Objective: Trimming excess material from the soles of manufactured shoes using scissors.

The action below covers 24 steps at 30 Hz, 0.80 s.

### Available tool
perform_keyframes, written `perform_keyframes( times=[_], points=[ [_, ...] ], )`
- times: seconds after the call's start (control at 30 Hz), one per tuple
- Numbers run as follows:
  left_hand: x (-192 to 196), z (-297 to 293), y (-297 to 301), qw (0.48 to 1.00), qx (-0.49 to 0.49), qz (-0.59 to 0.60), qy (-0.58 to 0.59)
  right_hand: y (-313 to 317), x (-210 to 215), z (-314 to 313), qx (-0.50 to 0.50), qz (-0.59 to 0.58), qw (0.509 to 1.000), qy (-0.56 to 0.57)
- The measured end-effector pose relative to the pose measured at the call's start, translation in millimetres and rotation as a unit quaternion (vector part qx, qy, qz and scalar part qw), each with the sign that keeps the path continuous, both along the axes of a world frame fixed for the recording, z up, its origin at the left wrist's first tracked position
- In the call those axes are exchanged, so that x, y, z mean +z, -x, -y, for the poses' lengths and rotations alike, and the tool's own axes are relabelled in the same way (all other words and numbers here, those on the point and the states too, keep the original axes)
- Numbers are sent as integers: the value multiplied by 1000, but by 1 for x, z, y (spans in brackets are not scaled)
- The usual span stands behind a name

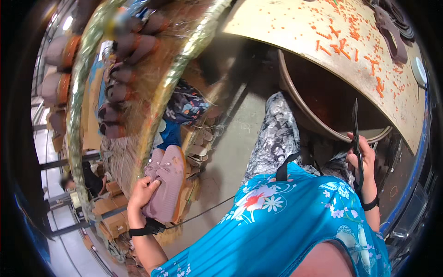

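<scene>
At the left, my left hand (pixel 145 193) is closed on a pair of mauve shoes (pixel 167 182) with ribbed sides and tan soles. Its thumb lies over the near shoe, and its other fingers are mostly hidden. My right hand (pixel 363 159), out to the right, grips a slim dark pointed tool (pixel 355 123). The tool stands nearly upright with its tip away from me; its exact kind is unclear. That hand is beside the rim of a large round bin (pixel 302 99) under the table edge.
Orange trimmings lie on the pale tabletop (pixel 277 21), with dark straps (pixel 392 39) at its far right. A rack with foil-wrapped bars (pixel 159 111) holds several mauve shoes (pixel 121 92) on the left. Cardboard boxes (pixel 114 221) and another person (pixel 92 180) are beyond it.
</scene>
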<state>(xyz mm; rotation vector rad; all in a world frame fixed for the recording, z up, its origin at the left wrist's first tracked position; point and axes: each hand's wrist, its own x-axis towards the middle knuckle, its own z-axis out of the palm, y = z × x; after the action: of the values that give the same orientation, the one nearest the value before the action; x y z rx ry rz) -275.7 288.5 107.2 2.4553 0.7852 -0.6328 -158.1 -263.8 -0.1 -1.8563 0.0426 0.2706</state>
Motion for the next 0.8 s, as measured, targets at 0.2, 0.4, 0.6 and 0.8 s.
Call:
perform_keyframes(
  times=[0.2, 0.4, 0.6, 0.8],
  points=[
    [-117, -18, 72, 990, -112, 71, -52, 9, -5, -24, 15, 63, 998, 9],
    [-295, 2, 161, 969, -164, -24, -185, 24, -7, -64, 51, 31, 997, 51],
    [-343, 19, 227, 976, -104, -191, -32, 23, 10, -102, 81, 4, 990, 112],
    [-202, -23, 184, 979, -45, -105, 167, 10, 29, -126, 122, -9, 987, 100]
  ],
)
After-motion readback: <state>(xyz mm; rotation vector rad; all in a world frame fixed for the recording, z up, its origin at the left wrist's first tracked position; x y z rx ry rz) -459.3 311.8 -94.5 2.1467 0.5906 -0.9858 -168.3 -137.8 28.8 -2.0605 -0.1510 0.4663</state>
